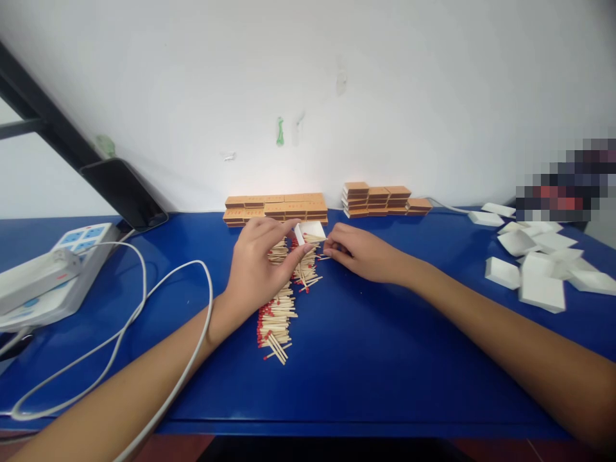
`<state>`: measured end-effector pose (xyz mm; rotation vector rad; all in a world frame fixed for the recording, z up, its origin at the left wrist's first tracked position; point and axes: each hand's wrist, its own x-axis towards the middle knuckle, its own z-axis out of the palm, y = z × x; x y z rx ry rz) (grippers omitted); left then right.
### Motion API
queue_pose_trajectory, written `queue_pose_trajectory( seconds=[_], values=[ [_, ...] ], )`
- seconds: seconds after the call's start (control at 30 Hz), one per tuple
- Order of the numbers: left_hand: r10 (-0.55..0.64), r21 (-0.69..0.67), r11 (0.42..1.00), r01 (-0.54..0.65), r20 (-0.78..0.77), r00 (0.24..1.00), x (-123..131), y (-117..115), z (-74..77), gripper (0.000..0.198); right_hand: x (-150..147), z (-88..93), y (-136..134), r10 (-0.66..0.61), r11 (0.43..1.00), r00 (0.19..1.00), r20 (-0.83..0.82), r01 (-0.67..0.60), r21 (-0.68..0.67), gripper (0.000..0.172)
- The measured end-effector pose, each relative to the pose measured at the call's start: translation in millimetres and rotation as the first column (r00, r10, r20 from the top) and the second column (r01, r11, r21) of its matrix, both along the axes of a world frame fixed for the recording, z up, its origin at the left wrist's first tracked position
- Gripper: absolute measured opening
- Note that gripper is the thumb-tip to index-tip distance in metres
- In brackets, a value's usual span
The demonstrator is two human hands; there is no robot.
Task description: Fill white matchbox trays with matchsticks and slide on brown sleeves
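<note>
- While your left hand pinches a small white tray between thumb and fingers, parted just enough to span it, your right hand sits just beside the tray's right edge.
- Your right fingers are curled and drawn close together; whether they have hold of a match cannot be told from this view.
- The tray is shallow and open-topped, with some pale sticks showing inside, over the far part of the matches.
- These lie in a long heap running toward you, red heads mostly to the left, with a smaller heap beside it and several sticks askew at the near end.
- Your widest working room is the bare blue table between the heap, your right forearm and the front edge.
- Leftward is tighter: a white cable loops there and crosses your left forearm, with a white power strip beyond.
- Behind your hands, two stacks of orange boxes, left and right, stand near the wall, a gap between them.
- Well to your right, spare white trays lie jumbled.
</note>
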<state>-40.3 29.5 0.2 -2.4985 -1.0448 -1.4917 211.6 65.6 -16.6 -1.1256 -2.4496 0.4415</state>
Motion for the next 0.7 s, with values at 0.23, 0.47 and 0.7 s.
queue_pose_trajectory(
  seconds=[0.23, 0.47, 0.7],
  values=[
    [0.01, 0.001, 1.0, -0.01, 0.0, 1.0, 0, 0, 0.4, 0.03, 9, -2.3, 0, 0.018, 0.997, 1.0, 0.018, -0.016, -0.073, 0.018],
    [0.01, 0.003, 1.0, -0.01, 0.003, 1.0, -1, 0, -0.9, 0.03, 17, -5.7, -2, -0.006, 0.999, 0.997, 0.072, 0.008, -0.038, 0.022],
    [0.022, -0.022, 1.0, -0.022, -0.019, 1.0, -1, 2, -3.9, 0.031, 24, 6.4, -12, -0.031, 0.999, 0.998, 0.048, 0.032, -0.026, 0.026]
  ],
)
